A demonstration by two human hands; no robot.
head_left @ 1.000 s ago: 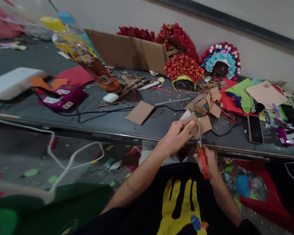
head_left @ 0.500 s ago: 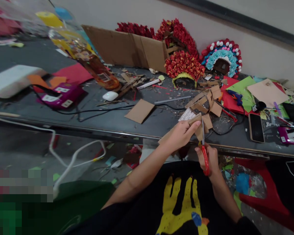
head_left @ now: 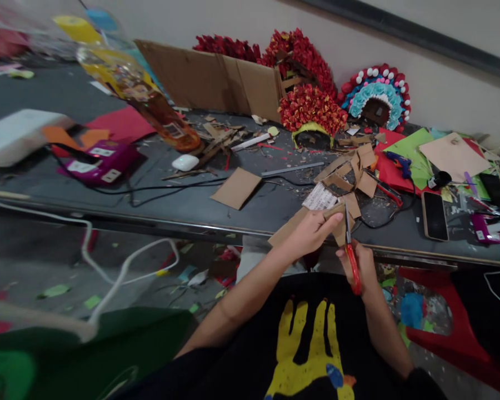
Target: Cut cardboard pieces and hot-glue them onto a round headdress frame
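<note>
My left hand (head_left: 312, 232) is closed on a piece of brown cardboard (head_left: 284, 230) at the table's front edge, thumb on top. Part of that cardboard hangs down past my fingertips on the right. My right hand (head_left: 360, 264) grips red-handled scissors (head_left: 352, 261), blades pointing away from me and lying against the right edge of the cardboard. Whether the blades are apart cannot be made out. Just beyond them lies a heap of cut cardboard strips (head_left: 344, 176) with a printed white label (head_left: 318, 196). A separate cardboard rectangle (head_left: 236, 188) rests farther left.
Left on the table (head_left: 175, 214) stand a tilted-looking bottle (head_left: 150, 105) and a purple box (head_left: 102, 161) with a black cable. Red flower-like arches (head_left: 312, 111) and a blue-and-red arch (head_left: 377, 100) are at the back. A phone (head_left: 435, 216) and a blue glue gun (head_left: 399, 164) lie right.
The scissors and my right hand have shifted slightly to the right. My left hand and the cardboard have dipped a little. The view has moved slightly.
</note>
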